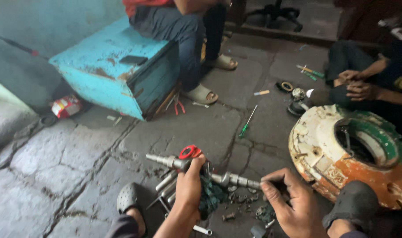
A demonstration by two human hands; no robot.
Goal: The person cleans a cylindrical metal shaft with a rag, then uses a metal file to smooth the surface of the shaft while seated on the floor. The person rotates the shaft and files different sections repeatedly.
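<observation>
Hands: left hand (188,185) is wrapped tight round the middle of a metal valve assembly (196,169), with a dark green rag (211,196) bunched under the palm; right hand (289,202) is closed round the assembly's right end, fingers curled on the pipe.
Valve assembly: held above the floor at lower centre, between the person's dark clogs (129,198).
Long axis: nearly level, running left to right across the view and dipping slightly to the right.
Pointing: bare threaded end points left, out past the left hand; the other end is hidden in the right hand; a red handle (190,151) stands up on top.
Underneath: loose pipe pieces and small fittings (236,200) lie scattered on the floor just below the hands.
Right edge: a round white, green and orange housing (324,154) lies close to the right hand.
Left and ahead: cracked concrete floor (55,167) runs from the pipe's free end to the blue box (108,75).
Further off: a green-handled screwdriver (247,123) lies ahead of the hands; a seated person's sandal (202,94) and another person's hands (357,86) are well apart.
</observation>
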